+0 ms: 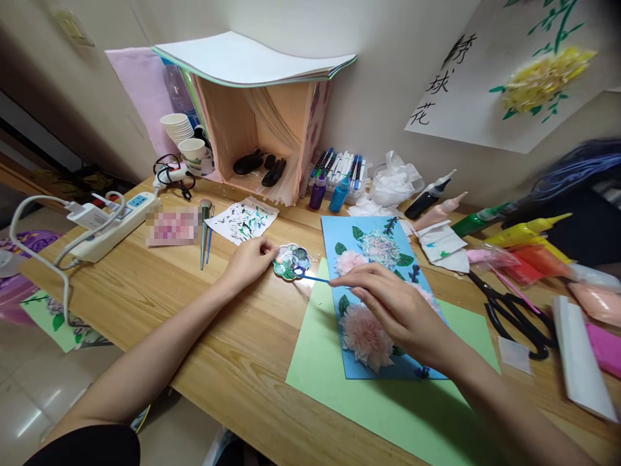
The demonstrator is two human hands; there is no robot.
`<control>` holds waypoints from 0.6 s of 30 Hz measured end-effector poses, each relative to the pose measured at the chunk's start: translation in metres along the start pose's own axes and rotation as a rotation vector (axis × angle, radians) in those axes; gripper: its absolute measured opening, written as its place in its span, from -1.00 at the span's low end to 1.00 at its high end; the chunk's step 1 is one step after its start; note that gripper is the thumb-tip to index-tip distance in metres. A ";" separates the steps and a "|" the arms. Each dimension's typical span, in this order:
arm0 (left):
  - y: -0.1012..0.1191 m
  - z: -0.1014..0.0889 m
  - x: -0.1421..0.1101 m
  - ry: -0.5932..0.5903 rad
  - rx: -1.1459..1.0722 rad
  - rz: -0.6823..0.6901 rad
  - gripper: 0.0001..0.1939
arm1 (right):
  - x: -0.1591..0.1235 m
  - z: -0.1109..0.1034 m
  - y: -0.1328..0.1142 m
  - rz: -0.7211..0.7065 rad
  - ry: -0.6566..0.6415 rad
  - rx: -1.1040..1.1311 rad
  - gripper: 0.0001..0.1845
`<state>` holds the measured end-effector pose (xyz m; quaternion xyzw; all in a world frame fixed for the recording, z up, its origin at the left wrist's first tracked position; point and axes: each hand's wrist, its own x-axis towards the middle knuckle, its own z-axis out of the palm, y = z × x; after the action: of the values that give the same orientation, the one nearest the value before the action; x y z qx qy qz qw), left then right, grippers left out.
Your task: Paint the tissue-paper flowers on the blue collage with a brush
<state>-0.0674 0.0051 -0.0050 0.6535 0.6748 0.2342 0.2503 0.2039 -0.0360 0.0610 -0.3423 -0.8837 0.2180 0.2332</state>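
My left hand (250, 261) pinches the left rim of a small flower-shaped paint palette (291, 261) on the wooden table (223, 336). My right hand (395, 310) grips a thin blue paintbrush (313, 278) whose tip reaches into the palette. Under my right hand lies a blue card (376, 294) with pink and white paper flowers and green leaves, resting on a light green sheet (388, 401).
Black scissors (517, 310) and several paint squeeze bottles (524, 230) lie at the right. Markers (339, 169), crumpled tissue (395, 181), a peach box (262, 139), paper cups (187, 139) and a power strip (114, 223) stand along the back and left. Two brushes (206, 230) lie near a paint-dabbed paper (242, 220).
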 end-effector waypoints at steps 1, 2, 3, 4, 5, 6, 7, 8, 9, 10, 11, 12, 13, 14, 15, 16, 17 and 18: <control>0.000 0.000 0.000 -0.001 -0.002 -0.003 -0.71 | 0.000 -0.001 0.000 0.005 0.014 0.005 -0.70; 0.000 -0.001 0.000 -0.003 -0.003 -0.006 -0.71 | -0.001 -0.001 0.000 0.011 0.021 0.010 -0.70; 0.000 -0.001 0.000 -0.005 -0.005 -0.010 -0.71 | -0.001 0.000 0.000 0.018 0.019 0.013 -0.70; 0.001 -0.002 0.000 -0.007 -0.006 -0.015 -0.71 | -0.001 0.000 0.001 0.023 0.009 0.014 -0.70; 0.001 -0.002 0.000 -0.008 -0.007 -0.020 -0.71 | 0.000 0.001 0.001 0.026 -0.004 0.013 -0.70; 0.001 -0.002 0.000 -0.010 -0.008 -0.025 -0.71 | 0.000 0.002 0.001 0.022 -0.010 0.012 -0.70; 0.002 -0.003 0.000 -0.012 -0.010 -0.030 -0.72 | 0.000 0.002 0.001 0.016 -0.007 0.013 -0.70; 0.002 -0.004 -0.001 -0.017 -0.012 -0.034 -0.73 | 0.000 0.002 0.001 0.007 0.010 0.016 -0.70; 0.002 -0.004 -0.001 -0.022 -0.014 -0.039 -0.74 | -0.001 0.000 0.001 -0.001 0.039 0.019 -0.70; 0.003 -0.005 -0.001 -0.027 -0.015 -0.045 -0.76 | -0.002 -0.004 0.001 -0.005 0.076 0.023 -0.71; 0.004 -0.006 0.000 -0.034 -0.015 -0.051 -0.78 | -0.004 -0.009 0.001 -0.008 0.121 0.026 -0.71; 0.004 -0.008 0.000 -0.042 -0.014 -0.058 -0.79 | -0.006 -0.016 0.001 0.000 0.169 0.027 -0.71; 0.005 -0.009 0.000 -0.053 -0.011 -0.063 -0.79 | -0.010 -0.025 0.002 0.010 0.216 0.026 -0.71; 0.006 -0.011 0.001 -0.067 -0.010 -0.065 -0.80 | -0.014 -0.034 0.002 0.025 0.278 0.021 -0.72; 0.007 -0.013 0.001 -0.082 -0.007 -0.065 -0.80 | -0.019 -0.044 0.003 0.058 0.326 0.016 -0.72; 0.009 -0.015 0.002 -0.095 -0.004 -0.059 -0.80 | -0.026 -0.055 0.004 0.095 0.393 0.016 -0.72; 0.011 -0.017 0.002 -0.107 -0.002 -0.048 -0.80 | -0.033 -0.064 0.005 0.159 0.463 0.013 -0.72; 0.012 -0.019 0.002 -0.114 0.001 -0.042 -0.80 | -0.040 -0.073 0.007 0.224 0.537 0.006 -0.73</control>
<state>-0.0704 0.0079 0.0178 0.6517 0.6731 0.1911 0.2928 0.2749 -0.0433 0.1051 -0.4824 -0.7464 0.1464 0.4344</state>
